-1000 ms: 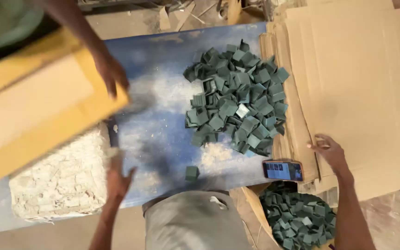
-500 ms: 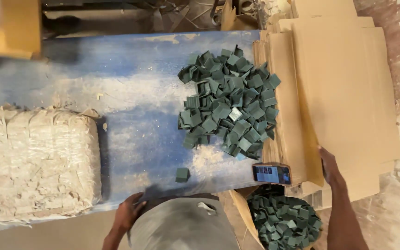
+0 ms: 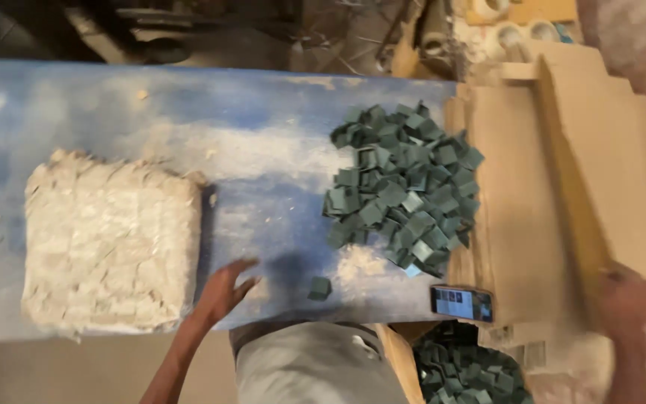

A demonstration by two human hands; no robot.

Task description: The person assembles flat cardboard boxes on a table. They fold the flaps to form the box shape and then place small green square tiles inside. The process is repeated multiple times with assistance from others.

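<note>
Blue table, one pale block, left hand spread empty beside it, right hand blurred, grip unclear.

One view only: a camera on the person's head looks almost straight down from above the near edge of the blue table. It faces the tabletop, with the person's own torso at the bottom edge and the floor beyond the far edge at the top. The left hand and right hand enter from below, close to the lens. The right side is motion-blurred.
</note>
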